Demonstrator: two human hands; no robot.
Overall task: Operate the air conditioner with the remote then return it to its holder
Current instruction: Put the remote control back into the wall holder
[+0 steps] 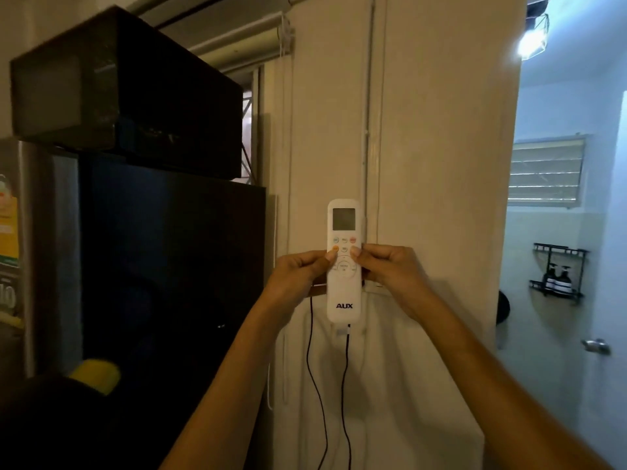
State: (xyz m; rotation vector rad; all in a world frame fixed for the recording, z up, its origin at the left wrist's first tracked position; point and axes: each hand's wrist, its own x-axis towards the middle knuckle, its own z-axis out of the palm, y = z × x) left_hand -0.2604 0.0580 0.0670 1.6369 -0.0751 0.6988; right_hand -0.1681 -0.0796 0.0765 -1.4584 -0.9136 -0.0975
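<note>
Head camera looks at a white AUX remote [344, 262] standing upright against a cream wall [441, 164]. Both hands hold it by its sides, near the round buttons. The left hand [298, 276] has its fingers curled in, with the thumb on the orange button. The right hand [390, 273] pinches the other edge, thumb on the front. I cannot tell if the remote sits in a holder, because the remote and hands hide that spot. Two thin black cords [317, 385] hang down below it. On the left, a dark microwave [118, 93] sits on a dark fridge [163, 266]. Far right, a black wire rack [559, 271] on the bathroom wall holds two dark bottles [556, 279].
</note>
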